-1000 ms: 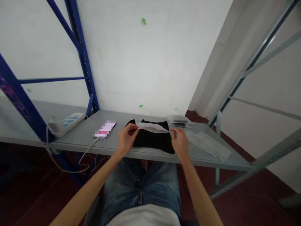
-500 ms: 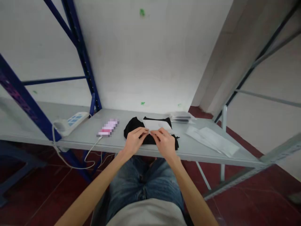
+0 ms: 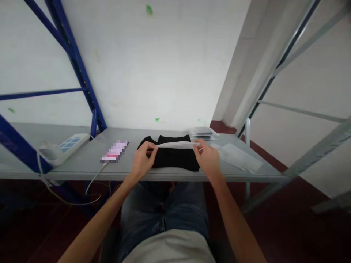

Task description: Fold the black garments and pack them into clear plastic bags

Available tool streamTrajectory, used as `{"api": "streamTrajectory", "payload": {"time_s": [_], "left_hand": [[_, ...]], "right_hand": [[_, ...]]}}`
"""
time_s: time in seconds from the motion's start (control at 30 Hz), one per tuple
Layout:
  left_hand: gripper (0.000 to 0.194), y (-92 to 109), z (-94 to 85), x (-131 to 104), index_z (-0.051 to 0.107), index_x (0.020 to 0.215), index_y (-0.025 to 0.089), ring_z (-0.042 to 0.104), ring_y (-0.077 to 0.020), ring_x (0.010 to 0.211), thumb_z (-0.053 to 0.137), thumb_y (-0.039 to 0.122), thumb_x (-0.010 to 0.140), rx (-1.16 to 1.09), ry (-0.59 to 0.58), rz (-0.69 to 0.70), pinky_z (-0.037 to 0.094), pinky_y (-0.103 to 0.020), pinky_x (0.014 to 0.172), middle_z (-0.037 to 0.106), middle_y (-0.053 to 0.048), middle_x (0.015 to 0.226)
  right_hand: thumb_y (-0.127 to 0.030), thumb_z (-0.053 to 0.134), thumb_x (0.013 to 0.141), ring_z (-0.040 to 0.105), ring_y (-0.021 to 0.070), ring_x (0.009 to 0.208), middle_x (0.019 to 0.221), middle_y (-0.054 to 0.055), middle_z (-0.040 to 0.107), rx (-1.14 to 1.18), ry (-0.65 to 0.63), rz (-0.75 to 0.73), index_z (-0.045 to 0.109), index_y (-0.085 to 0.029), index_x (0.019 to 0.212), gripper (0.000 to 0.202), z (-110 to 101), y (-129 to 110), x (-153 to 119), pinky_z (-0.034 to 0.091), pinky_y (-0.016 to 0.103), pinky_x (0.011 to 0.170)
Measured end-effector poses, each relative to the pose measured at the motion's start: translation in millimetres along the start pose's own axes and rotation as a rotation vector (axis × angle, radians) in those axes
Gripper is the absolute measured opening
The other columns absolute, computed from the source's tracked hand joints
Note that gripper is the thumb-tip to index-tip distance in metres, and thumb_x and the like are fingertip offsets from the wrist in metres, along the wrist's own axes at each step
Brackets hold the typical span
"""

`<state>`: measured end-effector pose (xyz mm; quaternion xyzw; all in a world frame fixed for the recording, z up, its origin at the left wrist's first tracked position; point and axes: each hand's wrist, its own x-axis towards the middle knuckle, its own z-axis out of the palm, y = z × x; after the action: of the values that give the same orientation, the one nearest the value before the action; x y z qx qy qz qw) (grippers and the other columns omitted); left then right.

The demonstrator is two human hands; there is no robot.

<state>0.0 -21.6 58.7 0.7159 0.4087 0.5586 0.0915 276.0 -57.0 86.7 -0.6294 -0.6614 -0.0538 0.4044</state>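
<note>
Between my two hands a narrow white strip [image 3: 175, 145] is stretched sideways; whether it is paper or plastic cannot be made out. My left hand [image 3: 145, 157] pinches its left end. At the right end, the fingers of my right hand [image 3: 207, 155] are closed on it. Below and behind the strip, a folded black cloth [image 3: 175, 159] lies on the grey shelf near its front edge. Part of the cloth shows behind my left hand.
On the grey shelf [image 3: 117, 173], a phone [image 3: 114, 151] with a white cable lies left, beyond it a white power strip [image 3: 70, 146]. At the right are stacked white packets [image 3: 203, 132] and flat translucent bags [image 3: 241, 157]. Blue posts [image 3: 79, 65] stand left.
My hands have moved apart, from nearly touching at the middle to the two ends of the white strip. It now looks narrower, and the black cloth shows more fully. The view has shifted slightly right.
</note>
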Motion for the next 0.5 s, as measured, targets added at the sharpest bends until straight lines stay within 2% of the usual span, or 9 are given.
{"api": "streamTrajectory", "payload": {"time_s": [0.07, 0.13, 0.17, 0.23, 0.3, 0.37, 0.43, 0.5], "left_hand": [[0.015, 5, 2.0, -3, 0.063, 0.091, 0.022, 0.069, -0.019, 0.093, 0.061, 0.035, 0.099, -0.023, -0.018, 0.011, 0.062, -0.03, 0.074, 0.069, -0.004, 0.097], [0.014, 12, 3.3, -5, 0.062, 0.091, 0.023, 0.069, -0.0192, 0.094, 0.061, 0.035, 0.099, -0.06, -0.055, 0.037, 0.062, -0.03, 0.074, 0.068, -0.005, 0.099], [0.014, 15, 4.1, -6, 0.062, 0.091, 0.023, 0.069, -0.0193, 0.096, 0.061, 0.034, 0.099, -0.078, -0.085, 0.058, 0.063, -0.03, 0.074, 0.068, -0.005, 0.099], [0.013, 20, 6.0, -7, 0.06, 0.09, 0.023, 0.069, -0.0192, 0.097, 0.059, 0.033, 0.099, -0.095, -0.15, 0.105, 0.063, -0.031, 0.076, 0.067, -0.005, 0.103], [0.01, 21, 7.6, -8, 0.06, 0.094, 0.024, 0.069, -0.0198, 0.104, 0.057, 0.031, 0.1, -0.065, -0.2, 0.143, 0.064, -0.034, 0.085, 0.066, -0.007, 0.114], [0.009, 14, 8.3, -7, 0.06, 0.106, 0.025, 0.066, -0.0222, 0.116, 0.055, 0.03, 0.1, 0.017, -0.221, 0.155, 0.061, -0.04, 0.098, 0.063, -0.009, 0.131], [0.018, 0, 7.6, -7, 0.059, 0.117, 0.026, 0.063, -0.0245, 0.126, 0.054, 0.03, 0.101, 0.112, -0.244, 0.141, 0.055, -0.045, 0.108, 0.06, -0.009, 0.14], [0.022, -19, 6.1, -8, 0.059, 0.121, 0.026, 0.063, -0.0256, 0.128, 0.053, 0.032, 0.101, 0.18, -0.298, 0.119, 0.051, -0.048, 0.112, 0.061, -0.008, 0.139]], "right_hand": [[-0.028, 0.056, 0.1, 0.074, 0.0207, 0.073, 0.091, 0.002, 0.079, 0.13, -0.138, -0.024, 0.057, -0.027, 0.146, 0.046, 2, -2, -2, 0.054, 0.03, 0.074], [-0.028, 0.059, 0.098, 0.076, 0.0198, 0.079, 0.104, 0.002, 0.08, 0.313, -0.298, -0.092, 0.042, -0.03, 0.158, 0.062, 6, -4, -5, 0.058, 0.031, 0.077], [-0.029, 0.061, 0.098, 0.077, 0.0198, 0.084, 0.111, 0.003, 0.08, 0.387, -0.364, -0.124, 0.04, -0.031, 0.159, 0.065, 9, -5, -7, 0.06, 0.032, 0.079], [-0.035, 0.062, 0.098, 0.077, 0.0208, 0.093, 0.119, 0.005, 0.078, 0.46, -0.429, -0.152, 0.048, -0.031, 0.155, 0.059, 14, -5, -7, 0.062, 0.034, 0.082], [-0.039, 0.06, 0.1, 0.076, 0.0225, 0.098, 0.12, 0.007, 0.078, 0.445, -0.392, -0.134, 0.058, -0.029, 0.147, 0.049, 15, 0, -4, 0.063, 0.036, 0.085], [-0.042, 0.057, 0.102, 0.076, 0.025, 0.102, 0.121, 0.009, 0.077, 0.387, -0.278, -0.085, 0.059, -0.026, 0.146, 0.047, 10, 15, 2, 0.063, 0.038, 0.088], [-0.043, 0.054, 0.102, 0.075, 0.0286, 0.108, 0.125, 0.012, 0.076, 0.287, -0.133, -0.009, 0.056, -0.022, 0.151, 0.053, 1, 40, 9, 0.061, 0.041, 0.093], [-0.044, 0.053, 0.102, 0.074, 0.032, 0.112, 0.129, 0.016, 0.074, 0.16, 0.004, 0.099, 0.053, -0.017, 0.153, 0.058, -10, 72, 15, 0.058, 0.045, 0.099]]}}
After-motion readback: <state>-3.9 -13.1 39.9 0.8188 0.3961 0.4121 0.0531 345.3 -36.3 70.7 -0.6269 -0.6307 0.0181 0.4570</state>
